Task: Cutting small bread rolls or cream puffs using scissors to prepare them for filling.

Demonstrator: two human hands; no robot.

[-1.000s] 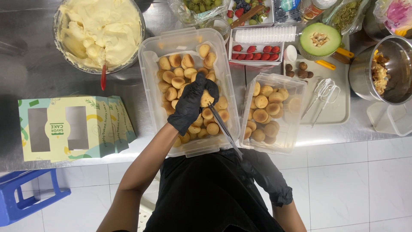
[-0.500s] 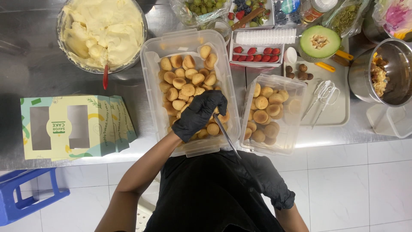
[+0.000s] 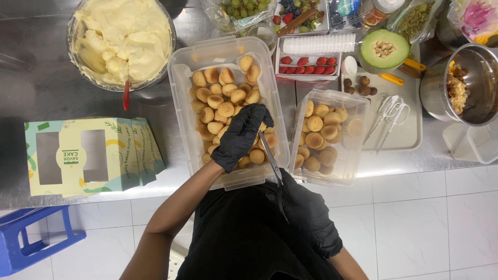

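My left hand (image 3: 241,136), in a black glove, is curled down inside a large clear plastic tub (image 3: 179,72) full of small round golden pastries (image 3: 220,101). Its fingers are closed around one pastry, which is mostly hidden. My right hand (image 3: 311,220), also in a black glove, is low against my black clothing and grips a pair of scissors (image 3: 271,155). The blade tips reach up to the underside of my left hand. A smaller clear tub (image 3: 358,106) of the same pastries stands just to the right.
A steel bowl of cream (image 3: 122,39) with a red-handled tool sits far left, and flat window cake boxes (image 3: 93,155) lie near left. Strawberries (image 3: 306,69), a halved melon (image 3: 385,49), a white tray with tongs (image 3: 389,116) and a steel pot (image 3: 467,85) are on the right. A blue stool (image 3: 31,243) stands below.
My left hand slid toward the near end of the large tub and curled tighter. The scissors moved up until their tips met it.
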